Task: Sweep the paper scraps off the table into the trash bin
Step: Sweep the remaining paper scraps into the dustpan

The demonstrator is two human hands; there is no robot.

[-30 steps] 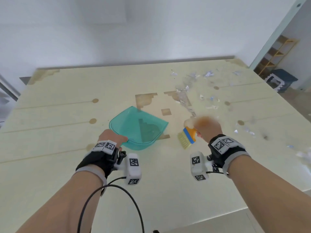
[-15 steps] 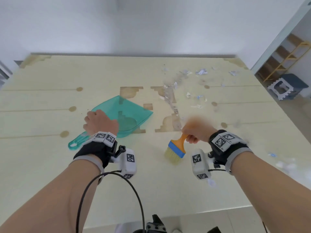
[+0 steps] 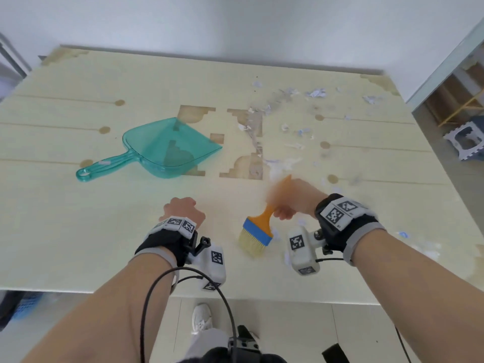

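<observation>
Seemingly brush [image 3: 258, 231] in right hand [image 3: 296, 200].

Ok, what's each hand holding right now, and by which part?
The right hand grips the brush by its orange handle, bristles pointing toward the person. The left hand is closed but holds nothing; the teal dustpan lies free.
</observation>
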